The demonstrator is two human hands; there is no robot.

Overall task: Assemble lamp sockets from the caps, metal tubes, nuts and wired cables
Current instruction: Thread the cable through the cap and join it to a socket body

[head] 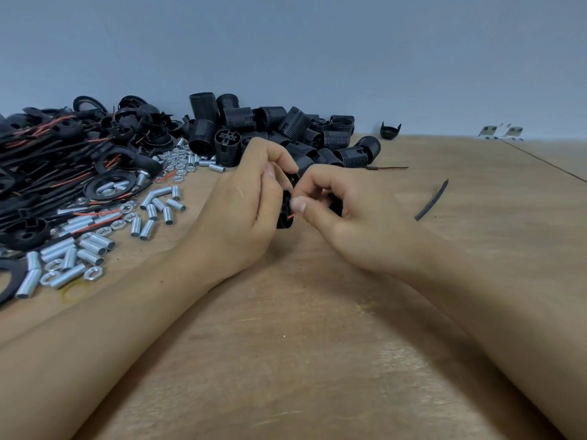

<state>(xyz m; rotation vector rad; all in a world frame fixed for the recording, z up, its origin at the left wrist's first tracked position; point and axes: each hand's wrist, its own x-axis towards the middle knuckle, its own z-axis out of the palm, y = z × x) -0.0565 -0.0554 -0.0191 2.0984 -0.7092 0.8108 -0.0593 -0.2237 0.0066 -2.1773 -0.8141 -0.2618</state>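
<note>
Black socket part [285, 211]: held above table between both hands, mostly hidden by fingers, red wire tip [291, 215] protruding. Ribbed black socket bodies [286, 128]: heaped at rear centre. Wired cables [47, 160], black with red strands: tangled pile at far left. Metal tubes [95, 246] and hex nuts [178, 160]: scattered beside cables.

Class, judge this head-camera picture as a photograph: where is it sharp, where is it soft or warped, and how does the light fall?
Head view: light is even and soft, with faint shadows under the left hand and right hand; a dull sheen lies on the table; the metal tubes read crisply, the forearms at the frame's bottom look soft and stretched; the wide lens bows the table's far edge.
</note>
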